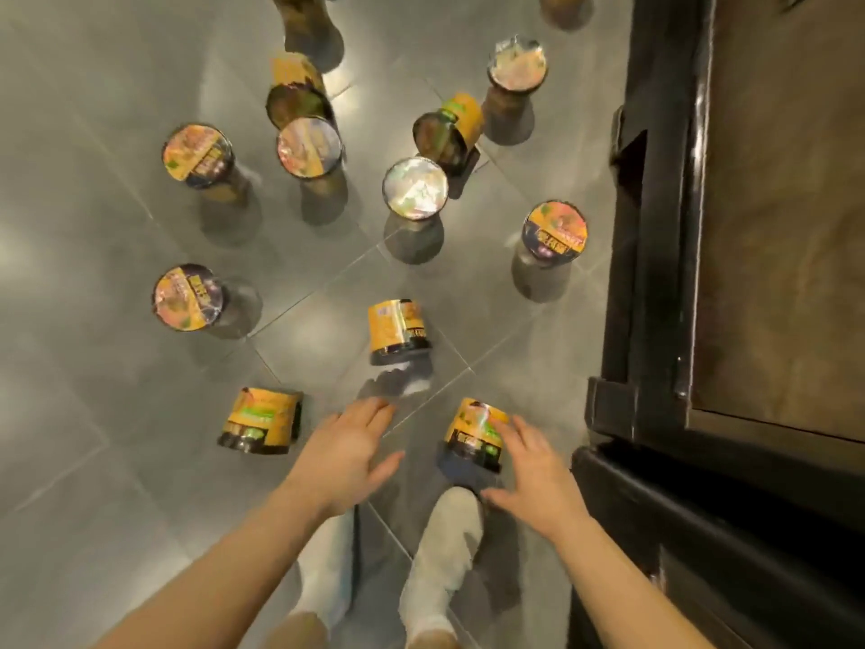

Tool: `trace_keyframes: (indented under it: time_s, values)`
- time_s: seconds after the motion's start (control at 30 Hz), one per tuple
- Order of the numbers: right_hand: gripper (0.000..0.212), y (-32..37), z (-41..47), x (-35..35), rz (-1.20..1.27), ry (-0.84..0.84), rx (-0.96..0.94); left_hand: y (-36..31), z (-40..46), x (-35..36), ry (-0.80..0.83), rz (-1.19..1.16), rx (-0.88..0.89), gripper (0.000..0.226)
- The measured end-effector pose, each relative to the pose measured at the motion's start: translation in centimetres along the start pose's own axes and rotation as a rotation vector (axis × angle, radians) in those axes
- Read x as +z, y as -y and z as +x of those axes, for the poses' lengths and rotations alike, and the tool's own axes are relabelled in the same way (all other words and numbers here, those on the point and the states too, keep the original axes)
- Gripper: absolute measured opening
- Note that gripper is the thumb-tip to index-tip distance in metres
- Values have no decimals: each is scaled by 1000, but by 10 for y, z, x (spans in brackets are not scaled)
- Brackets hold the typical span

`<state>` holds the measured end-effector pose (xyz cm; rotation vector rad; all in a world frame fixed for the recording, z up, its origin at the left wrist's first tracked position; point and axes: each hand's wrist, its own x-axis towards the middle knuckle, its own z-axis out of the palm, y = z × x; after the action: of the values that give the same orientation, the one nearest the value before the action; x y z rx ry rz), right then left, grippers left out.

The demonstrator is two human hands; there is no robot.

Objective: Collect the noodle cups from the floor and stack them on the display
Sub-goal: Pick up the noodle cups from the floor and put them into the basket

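Now we reach: left hand [346,454] fingers spread, empty; right hand [533,470] fingers spread beside cup [475,435], not gripping.

floor [93,414]: grey glossy tiles | noodle cups [415,188] scattered, some upright, some tipped

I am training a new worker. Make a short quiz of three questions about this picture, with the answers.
1. True or false: the right hand grips a cup.
2. Which cup is nearest the right hand? A) the cup by the shoe B) a cup at the far top
3. Fill in: the display stands on the person's ____ side.

Key: 1. False; both the right and the left hand are open and hold nothing. 2. A. 3. right.
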<state>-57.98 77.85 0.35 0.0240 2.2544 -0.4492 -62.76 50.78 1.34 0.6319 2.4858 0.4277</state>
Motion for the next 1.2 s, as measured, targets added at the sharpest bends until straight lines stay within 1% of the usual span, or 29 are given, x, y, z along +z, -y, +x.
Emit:
trace_keyframes:
  time_s: [0.1,0.2,0.33,0.4,0.5,0.6,0.7,0.77,0.87,1.03,1.1,1.2]
  values:
    - [109,-11,44,45,-47,1,-5,28,-2,59,103,-30,1,61]
    - [113,-19,74,76,-118,1,44,48,-5,96,160,-27,-8,64]
    - [101,-20,96,90,-75,-61,129,62,-5,115,175,-19,8,60]
    - [96,-12,97,87,-24,-103,108,65,-7,114,159,-21,12,60]
    - [95,13,84,72,32,-110,15,60,-15,97,141,-48,-17,65]
    - [97,50,63,50,33,-89,-112,53,-26,68,133,-131,-57,77]
    - [96,99,42,23,31,-58,-253,52,-44,29,108,-220,-112,99]
    - [95,132,30,9,29,-48,-357,54,-58,2,44,-266,-147,110]
    - [95,177,16,-7,6,-24,-474,65,-80,-33,-66,-308,-164,109]
    - [95,237,6,-22,14,33,-540,88,-121,-61,-139,-353,-249,102]
    - [100,254,6,-25,-10,82,-557,98,-137,-63,-157,-384,-312,99]
    - [113,274,8,-29,-111,147,-521,120,-169,-68,-185,-444,-419,99]
